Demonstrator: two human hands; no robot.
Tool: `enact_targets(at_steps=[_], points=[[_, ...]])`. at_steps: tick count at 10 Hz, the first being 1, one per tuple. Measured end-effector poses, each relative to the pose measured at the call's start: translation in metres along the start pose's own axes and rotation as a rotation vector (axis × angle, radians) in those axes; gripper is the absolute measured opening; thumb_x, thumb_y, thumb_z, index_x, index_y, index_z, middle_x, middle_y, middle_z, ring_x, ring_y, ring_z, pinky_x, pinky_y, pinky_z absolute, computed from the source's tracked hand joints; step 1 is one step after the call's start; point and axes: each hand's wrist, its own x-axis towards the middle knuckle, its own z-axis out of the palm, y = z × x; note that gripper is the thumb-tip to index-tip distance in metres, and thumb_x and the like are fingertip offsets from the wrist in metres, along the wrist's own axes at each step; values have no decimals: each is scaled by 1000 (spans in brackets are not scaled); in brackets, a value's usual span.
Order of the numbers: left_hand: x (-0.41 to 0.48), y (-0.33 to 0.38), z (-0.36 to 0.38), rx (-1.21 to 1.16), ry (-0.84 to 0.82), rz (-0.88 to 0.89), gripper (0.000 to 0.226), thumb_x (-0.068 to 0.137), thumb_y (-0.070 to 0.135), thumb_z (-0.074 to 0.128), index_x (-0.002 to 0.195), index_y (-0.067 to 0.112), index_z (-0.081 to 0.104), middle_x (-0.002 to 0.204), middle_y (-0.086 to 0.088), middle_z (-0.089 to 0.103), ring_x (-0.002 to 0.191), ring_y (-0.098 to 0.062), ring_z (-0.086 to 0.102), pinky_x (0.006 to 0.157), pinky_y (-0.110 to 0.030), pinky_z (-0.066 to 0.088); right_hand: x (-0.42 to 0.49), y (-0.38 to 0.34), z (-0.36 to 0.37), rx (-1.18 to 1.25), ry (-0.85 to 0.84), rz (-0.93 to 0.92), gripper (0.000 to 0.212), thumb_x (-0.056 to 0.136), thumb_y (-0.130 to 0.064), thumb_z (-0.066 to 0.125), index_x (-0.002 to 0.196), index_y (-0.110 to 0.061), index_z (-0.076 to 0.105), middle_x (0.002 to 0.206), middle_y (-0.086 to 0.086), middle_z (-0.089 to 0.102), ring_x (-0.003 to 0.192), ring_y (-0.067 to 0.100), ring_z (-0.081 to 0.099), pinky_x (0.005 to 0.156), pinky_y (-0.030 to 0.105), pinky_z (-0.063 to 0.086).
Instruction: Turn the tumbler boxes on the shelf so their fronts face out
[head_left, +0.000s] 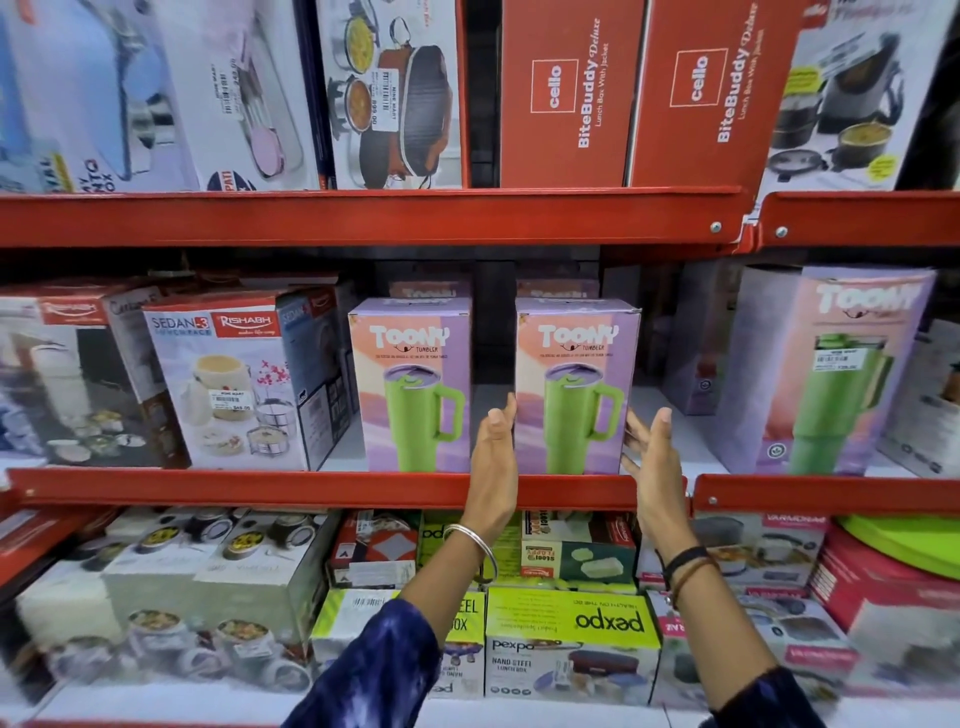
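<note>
Three purple "Toony Tumbler" boxes picturing a green mug stand on the middle red shelf (322, 488). The left box (413, 384) and the middle box (574, 387) show their fronts squarely. The right box (836, 374) stands angled, its front turned partly left. More Toony boxes sit behind in shadow. My left hand (496, 447) is flat beside the middle box's left edge, and my right hand (652, 447) is at its right edge with fingers spread. Neither hand clearly grips the box; contact is hard to judge.
A Rishabh Sedan lunch-pack box (234, 384) stands left of the tumblers. Red Cello BiteBuddy boxes (571, 93) fill the shelf above. Pexpo lunch boxes (569, 644) and other cartons sit on the shelf below, under my forearms.
</note>
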Motion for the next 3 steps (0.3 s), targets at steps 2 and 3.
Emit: enact_targets(at_steps=[2, 3], points=[[-2, 1, -5, -3, -29, 3, 79, 77, 80, 16, 140, 36, 35, 140, 29, 24, 135, -4, 22, 115, -56, 22, -7, 2, 8, -84, 28, 34, 89, 70, -87, 19, 135, -32, 45, 144, -1, 48, 131, 18, 44, 112, 44, 32], [-5, 4, -8, 9, 30, 74, 75, 77, 81, 18, 135, 39, 41, 138, 23, 38, 133, -6, 33, 112, -53, 30, -12, -5, 12, -126, 130, -44, 69, 87, -70, 20, 136, -29, 45, 143, -6, 45, 130, 11, 40, 110, 31, 26]])
